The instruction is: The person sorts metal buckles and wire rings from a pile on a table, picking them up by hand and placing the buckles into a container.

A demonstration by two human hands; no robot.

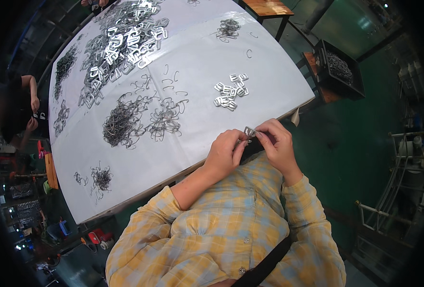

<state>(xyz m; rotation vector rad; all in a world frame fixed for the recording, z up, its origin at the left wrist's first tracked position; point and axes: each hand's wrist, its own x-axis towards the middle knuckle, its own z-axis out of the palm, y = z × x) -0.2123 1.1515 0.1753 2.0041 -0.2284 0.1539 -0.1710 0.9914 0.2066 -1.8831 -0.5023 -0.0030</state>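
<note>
Your left hand [224, 149] and right hand [277, 143] pinch a small metal buckle [249, 130] between closed fingertips, at the near edge of the table [203, 126]. Whether your right fingertips also grip a wire piece, I cannot tell. Risk: the buckle could slip, owing to its small, smooth-looking frame and fingertip-only hold; at the edge, it could fall into your lap or to the floor. The buckle lies tilted, its long axis seemingly left to right, dipping toward your right hand; which end leads is unclear.
</note>
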